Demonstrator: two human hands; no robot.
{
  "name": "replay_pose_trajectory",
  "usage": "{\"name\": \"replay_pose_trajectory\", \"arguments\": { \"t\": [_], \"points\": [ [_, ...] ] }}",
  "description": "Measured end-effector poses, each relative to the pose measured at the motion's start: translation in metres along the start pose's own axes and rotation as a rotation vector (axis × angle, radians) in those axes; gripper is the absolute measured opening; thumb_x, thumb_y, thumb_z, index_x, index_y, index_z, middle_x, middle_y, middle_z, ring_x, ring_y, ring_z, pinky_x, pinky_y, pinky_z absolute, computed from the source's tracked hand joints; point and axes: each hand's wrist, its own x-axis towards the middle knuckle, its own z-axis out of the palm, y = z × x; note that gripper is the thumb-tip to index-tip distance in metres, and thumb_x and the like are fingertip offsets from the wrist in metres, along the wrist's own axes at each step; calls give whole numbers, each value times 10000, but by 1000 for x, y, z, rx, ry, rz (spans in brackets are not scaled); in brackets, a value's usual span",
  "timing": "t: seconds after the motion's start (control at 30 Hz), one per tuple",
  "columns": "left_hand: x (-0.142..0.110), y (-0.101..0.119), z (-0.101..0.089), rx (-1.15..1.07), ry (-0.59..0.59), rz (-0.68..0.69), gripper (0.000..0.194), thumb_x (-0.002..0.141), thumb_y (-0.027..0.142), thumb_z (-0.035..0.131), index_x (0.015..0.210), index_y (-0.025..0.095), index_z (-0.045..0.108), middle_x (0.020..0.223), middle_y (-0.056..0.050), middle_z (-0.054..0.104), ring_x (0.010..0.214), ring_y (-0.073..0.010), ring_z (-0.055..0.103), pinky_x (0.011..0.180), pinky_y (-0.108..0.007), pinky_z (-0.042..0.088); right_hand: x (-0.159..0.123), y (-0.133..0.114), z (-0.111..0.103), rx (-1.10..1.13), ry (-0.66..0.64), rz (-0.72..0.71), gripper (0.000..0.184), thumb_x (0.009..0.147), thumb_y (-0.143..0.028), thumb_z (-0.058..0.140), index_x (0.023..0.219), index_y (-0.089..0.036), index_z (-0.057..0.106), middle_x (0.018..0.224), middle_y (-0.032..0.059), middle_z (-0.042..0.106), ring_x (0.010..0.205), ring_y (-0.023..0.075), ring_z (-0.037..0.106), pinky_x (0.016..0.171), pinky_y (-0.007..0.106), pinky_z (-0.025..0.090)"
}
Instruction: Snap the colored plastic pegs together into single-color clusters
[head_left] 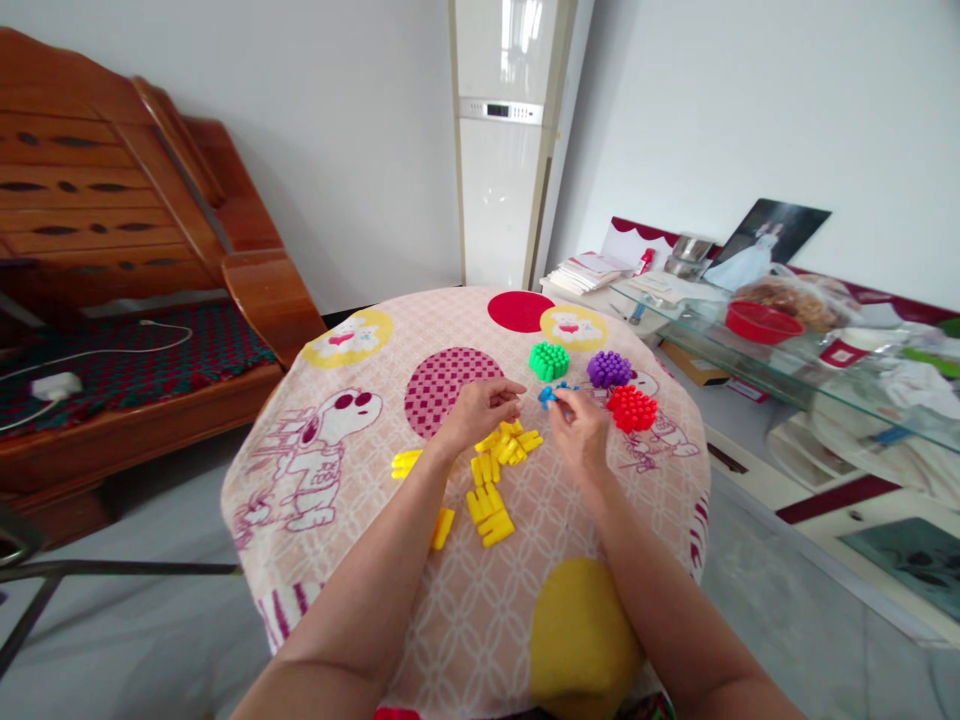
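My right hand [579, 430] pinches at a small blue plastic piece [550, 394] in a little blue group on the tablecloth, its fingertips partly covering it. To its left, my left hand [484, 410] hovers above the yellow pieces with fingers half bent, thumb apart, and nothing visible between them. Yellow plastic pieces [491, 515] lie flat in clumps below and beside the left hand, some partly hidden by the left forearm. Beyond the hands stand tight clusters of knobbed pieces: green [550, 360], purple [609, 369] and red [632, 408].
A patterned cloth covers the round table [330, 560]. At the right, a glass-topped cabinet [847, 375] carries a red bowl [763, 322], papers and a photo. A wooden bench [112, 240] stands on the left, and a tall white air conditioner [499, 190] behind the table.
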Motion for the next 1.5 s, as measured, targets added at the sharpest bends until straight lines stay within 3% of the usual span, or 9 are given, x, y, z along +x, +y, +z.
{"name": "replay_pose_trajectory", "arguments": {
  "t": [0.13, 0.57, 0.7, 0.83, 0.9, 1.03, 1.2, 1.33, 1.5],
  "points": [
    [1, -3, -4, -20, 77, -23, 291, 801, 275, 646, 1047, 127, 698, 831, -71, 749, 723, -171, 728, 651, -265, 593, 11, 18, -14, -56, 84, 11, 185, 888, -301, 572, 853, -201, 723, 893, 87, 714, 871, 231, 642, 829, 377, 517],
    [-1, -16, -35, 64, 322, -107, 246, 778, 290, 650, 956, 134, 716, 751, -46, 739, 611, -160, 691, 591, -261, 571, 2, 31, 0, -253, -80, -57, 81, 801, -174, 655, 823, -195, 729, 1078, 119, 677, 1022, 280, 557, 930, 454, 445],
    [-2, -22, -43, 18, 381, -192, 224, 743, 269, 672, 916, 133, 713, 666, -22, 708, 567, -150, 664, 569, -256, 559, 3, 24, -4, -184, -3, -97, 130, 847, -208, 618, 922, -198, 724, 1083, 116, 683, 1034, 274, 572, 951, 455, 447],
    [-4, -26, -52, -106, 528, -184, 216, 718, 254, 654, 884, 123, 700, 655, -12, 686, 573, -137, 654, 579, -252, 563, -1, 10, -12, -95, -7, -144, 190, 915, -242, 534, 958, -197, 714, 996, 105, 709, 982, 253, 616, 936, 425, 473],
    [-5, -26, -57, -170, 622, -158, 231, 713, 255, 638, 888, 117, 696, 663, -10, 681, 557, -121, 638, 562, -236, 553, -7, 2, -13, -47, -78, -162, 216, 937, -259, 511, 989, -192, 709, 986, 104, 718, 975, 245, 631, 928, 406, 487],
    [-6, -23, -68, -240, 791, -122, 243, 700, 236, 611, 892, 109, 688, 662, -5, 672, 521, -97, 611, 528, -208, 528, -28, -17, 1, 65, -316, -108, 324, 969, -287, 465, 1198, -168, 662, 1161, 132, 699, 1108, 254, 620, 991, 416, 481],
    [-6, -13, -82, -261, 868, -106, 255, 678, 206, 605, 897, 99, 680, 668, -12, 676, 521, -95, 615, 527, -210, 535, -46, -31, 23, 196, -503, -33, 426, 952, -280, 458, 1339, -163, 592, 1302, 146, 650, 1209, 261, 592, 1061, 450, 451],
    [-11, -5, -87, -241, 884, -116, 245, 672, 196, 612, 885, 97, 685, 666, -14, 671, 520, -99, 618, 536, -221, 540, -48, -32, 12, 282, -428, -13, 382, 940, -276, 480, 1273, -185, 644, 1276, 120, 676, 1193, 240, 613, 1045, 405, 469],
    [-37, -10, -76, -133, 856, -188, 273, 699, 218, 594, 923, 106, 705, 695, -25, 688, 554, -116, 627, 589, -250, 548, -62, -46, -10, 197, -410, 88, 201, 888, -242, 564, 980, -186, 733, 951, 94, 748, 878, 223, 693, 813, 340, 541]
  ]
}}
